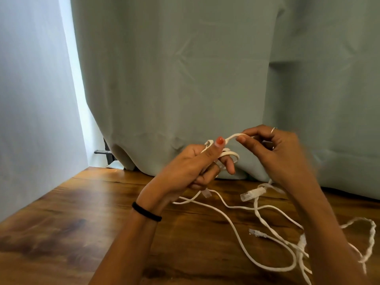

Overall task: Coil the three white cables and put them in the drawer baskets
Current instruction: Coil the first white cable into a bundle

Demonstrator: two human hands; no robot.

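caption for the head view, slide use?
Left hand and right hand coil a flat white cable above a wooden table.

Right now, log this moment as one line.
left hand: holds coil | right hand: pinches flat white cable | loose cables: on table

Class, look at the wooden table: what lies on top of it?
Loose white cables with clear connectors sprawl over the wooden table. The right forearm covers part of the tangle, so their full run cannot be seen.

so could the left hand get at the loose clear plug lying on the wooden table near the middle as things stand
Probably not yet: the left hand grips a white flat cable looped round its fingers. The clear plug lies uncovered on the wooden table.
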